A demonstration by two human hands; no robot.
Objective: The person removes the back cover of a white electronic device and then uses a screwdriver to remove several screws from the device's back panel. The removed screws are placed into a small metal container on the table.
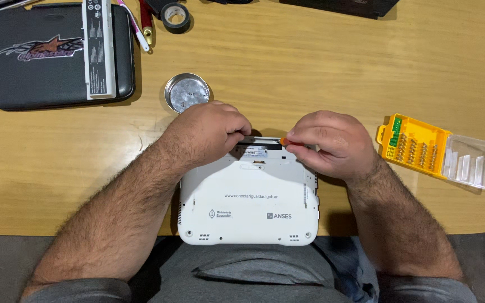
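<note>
A: Where's the laptop (248, 196)?

B: White, bottom up, at the near edge of the table (310, 73), its front overhanging toward the lap; the open bay along its far edge sits between the two hands.

A: And the hands?

B: Left hand (206, 132) curled over the laptop's far left corner, fingers pressed down at the bay; right hand (329, 143) pinching a small orange-tipped tool (282, 141), its tip at the bay's right end; both are closed, the left on the laptop, the right on the tool.

A: Room to move?

B: Bare wood beyond the laptop and to the left; the right is tighter, with a yellow bit case (413, 147) just beside the right wrist, its clear lid (478, 165) lying open and cut by the frame edge.

A: Anything hard to see?

B: The left fingers cover part of the bay; most of the tool is lost inside the right fist, so its shaft can't be made out; the forearms hide the laptop's side edges.

A: What else is about?

B: A round metal dish (187, 92) just behind the left hand; a black case (35, 56) at far left with a white battery (99, 50) lying across it; a tape roll (175, 17) near the far edge; dark things at the top, cropped.
</note>
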